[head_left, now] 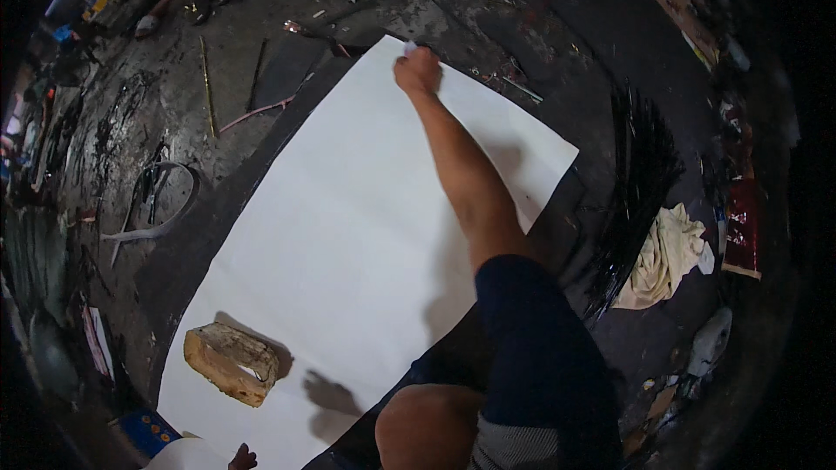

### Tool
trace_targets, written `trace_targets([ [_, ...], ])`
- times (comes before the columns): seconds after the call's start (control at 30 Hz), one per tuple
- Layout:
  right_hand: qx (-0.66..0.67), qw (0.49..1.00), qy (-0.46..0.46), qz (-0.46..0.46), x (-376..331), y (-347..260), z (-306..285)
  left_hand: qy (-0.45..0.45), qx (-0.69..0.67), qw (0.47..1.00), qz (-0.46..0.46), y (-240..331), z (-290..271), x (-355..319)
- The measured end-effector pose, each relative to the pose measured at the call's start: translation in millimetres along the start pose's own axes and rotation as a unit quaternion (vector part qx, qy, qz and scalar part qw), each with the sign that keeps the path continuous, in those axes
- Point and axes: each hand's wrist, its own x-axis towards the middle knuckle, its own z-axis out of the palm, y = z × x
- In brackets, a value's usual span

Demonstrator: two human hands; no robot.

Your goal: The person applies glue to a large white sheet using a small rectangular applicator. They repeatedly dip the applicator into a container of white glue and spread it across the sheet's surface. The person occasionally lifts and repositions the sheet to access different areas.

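One sheet [331, 209] lies flat over the floor [540, 35]; judged light, flexible, easily creased, best taken by its edges. Right hand [419, 70] clenched at far edge, contents unclear; left hand [243, 458] barely shows, grip undeterminable.
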Motion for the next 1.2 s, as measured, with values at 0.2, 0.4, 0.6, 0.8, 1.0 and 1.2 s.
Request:
trace_targets([
  [0.2,-0.102,0.993,0.047,-0.022,-29.2,70.0,-49.6,-0.01,0.053,0.998,0.039,-7.4,3.6,1.9],
  [0.4,-0.264,0.957,0.122,-0.015,-111.0,188.7,-242.0,0.011,0.029,0.998,0.058,8.0,4.1,-14.0],
  [0.6,-0.162,0.971,0.173,-0.042,-137.8,184.3,-281.3,0.04,0.024,0.994,0.1,-8.5,4.1,-19.1],
  [0.8,-0.281,0.953,0.108,-0.005,-88.4,196.7,-275.6,0.01,0.045,0.986,0.159,6.0,3.1,-17.5],
  [1.0,-0.255,0.933,0.147,-0.205,-105.9,135.2,-273.0,0.046,0.038,0.991,0.121,5.9,-9.7,-48.9],
  [1.2,-0.313,0.851,-0.058,-0.418,-165.5,131.5,-48.8,0.019,0.057,0.993,0.102,33.8,-12.0,-42.2],
])
